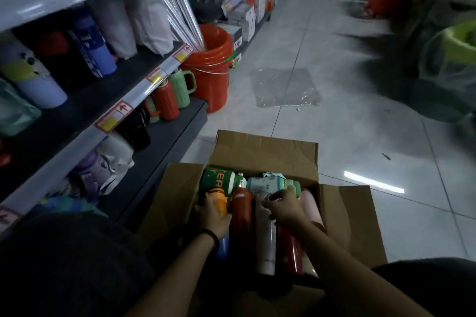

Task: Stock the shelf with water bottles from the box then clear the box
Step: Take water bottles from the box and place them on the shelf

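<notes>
Reaching down into the box (265, 152) on the floor beside the shelf (167, 141), I have both hands among the bottles, close together but not touching, with the red bottle (242, 213) lying between them. My left hand (215, 217) wraps round the orange bottle (218, 198) at the left side of the box, fingers curled over its body just below the cap. My right hand (283, 210) sits over the top end of the white bottle (265, 239), fingers bent towards the cap. Whether they have really closed on it I cannot tell in this dim light. The bottles lie packed on their sides, touching one another, with a green bottle (219, 179) and a pale bottle (270, 184) across the far end and a pink bottle (310, 203) against the right wall. To lift well, I judge I should raise each bottle by its cap end first, so it tilts free of its neighbours instead of dragging them up, and get a firm hold round the body before swinging left. The bottom shelf has bare board near its front edge, just beside the box — probably the easiest place to stand them upright. The box looks nearly full, so by my reckoning the stocking is at an early stage.
</notes>
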A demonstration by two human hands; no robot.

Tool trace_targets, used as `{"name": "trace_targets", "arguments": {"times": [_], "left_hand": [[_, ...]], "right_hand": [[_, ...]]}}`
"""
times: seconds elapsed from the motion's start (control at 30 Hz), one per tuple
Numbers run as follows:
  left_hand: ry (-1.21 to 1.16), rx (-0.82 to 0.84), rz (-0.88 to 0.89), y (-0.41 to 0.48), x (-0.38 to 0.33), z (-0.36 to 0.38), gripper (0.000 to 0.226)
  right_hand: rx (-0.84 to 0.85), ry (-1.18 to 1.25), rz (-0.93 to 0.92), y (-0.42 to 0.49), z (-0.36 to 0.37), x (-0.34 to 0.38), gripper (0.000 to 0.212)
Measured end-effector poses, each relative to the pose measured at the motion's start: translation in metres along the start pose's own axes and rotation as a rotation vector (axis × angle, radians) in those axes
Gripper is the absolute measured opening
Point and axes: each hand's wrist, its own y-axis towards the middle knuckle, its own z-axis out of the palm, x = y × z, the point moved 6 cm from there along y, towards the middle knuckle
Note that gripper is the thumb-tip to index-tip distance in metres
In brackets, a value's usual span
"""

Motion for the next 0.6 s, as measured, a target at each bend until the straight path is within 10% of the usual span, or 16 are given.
{"name": "trace_targets", "arguments": {"times": [0.3,0.47,0.6], "left_hand": [[0.006,0.07,-0.199,0.016,0.045,0.016,0.114],[0.102,0.046,-0.204,0.01,0.044,0.01,0.065],[-0.049,0.004,-0.234,0.011,0.054,0.008,0.078]], "right_hand": [[0.01,-0.406,-0.14,0.003,0.074,-0.003,0.055],[-0.015,-0.247,-0.017,0.002,0.095,-0.008,0.07],[0.056,-0.095,0.142,0.012,0.1,-0.017,0.048]]}}
